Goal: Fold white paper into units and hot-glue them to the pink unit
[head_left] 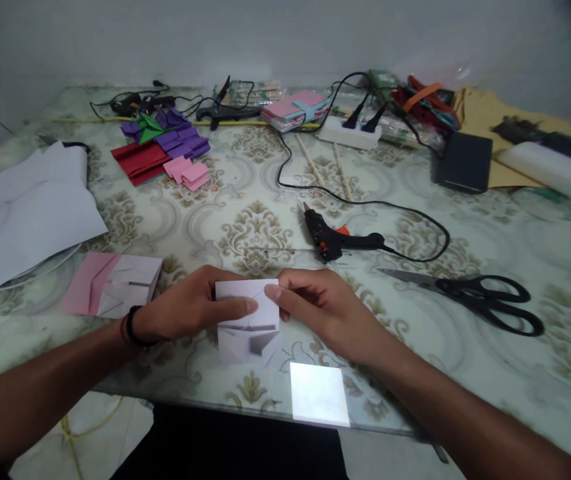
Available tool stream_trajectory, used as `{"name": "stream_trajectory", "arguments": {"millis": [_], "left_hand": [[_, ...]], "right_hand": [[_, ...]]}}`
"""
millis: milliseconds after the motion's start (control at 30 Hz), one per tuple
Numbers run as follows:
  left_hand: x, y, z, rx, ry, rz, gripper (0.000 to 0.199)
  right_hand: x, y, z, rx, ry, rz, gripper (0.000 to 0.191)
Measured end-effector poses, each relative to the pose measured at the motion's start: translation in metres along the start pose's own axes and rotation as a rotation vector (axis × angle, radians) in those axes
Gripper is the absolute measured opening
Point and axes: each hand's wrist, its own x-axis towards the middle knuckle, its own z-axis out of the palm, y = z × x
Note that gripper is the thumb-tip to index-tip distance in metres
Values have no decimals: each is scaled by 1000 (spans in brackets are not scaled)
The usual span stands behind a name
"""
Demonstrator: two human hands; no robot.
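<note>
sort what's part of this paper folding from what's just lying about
Likely part of it:
white folded paper, held by left hand and right hand
pink and white folded piece

Seemingly just lying about:
scissors
glue gun
power strip
black box

The folded white paper piece (245, 317) looks matt and smooth, with crisp creases, as do the folded pink-and-white paper pieces (128, 283). The stacked large white paper sheets (30, 210) are matt, and the folded purple paper strips (183, 143) and folded dark red paper (140, 162) share that dry finish. The patterned tabletop (205, 233) is glossy and smooth, mirroring light in a bright patch. The black glue gun (335, 240) has a plastic body; the black-handled scissors (470, 293) pair plastic loops with dull grey metal blades. The white power strip (348, 133) appears to be smooth plastic, and the clear wrapping (418, 133) is shiny plastic film.
</note>
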Motion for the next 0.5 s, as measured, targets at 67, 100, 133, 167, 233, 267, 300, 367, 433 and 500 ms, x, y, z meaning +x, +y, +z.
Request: {"name": "stream_trajectory", "arguments": {"millis": [67,100,133,167,233,267,300,367,433,500], "left_hand": [[0,0,1,7,-1,-5,34],[0,0,1,11,-1,-8,34],[0,0,1,16,-1,-10,34],[0,-1,1,24,6,-12,34],[0,-2,0,46,31,-17,35],[0,-3,0,58,43,-20,35],[0,-4,0,64,54,-21,35],[1,-5,0,59,59,-16,33],[2,-6,-1,35,45,2,31],[2,-6,-1,19,32,22,33]], "right_hand": [[0,1,0,-15,27,-12,47],[0,1,0,-12,34,-11,47],[0,2,0,-1,32,-2,47],[0,2,1,14,16,13,46],[0,3,2,35,-35,51,46],[0,4,2,34,-61,67,47],[0,4,2,24,-76,75,48],[-1,4,2,-7,-77,73,49],[-1,4,2,-26,-63,63,48],[-1,4,1,-35,-50,60,46]]}}
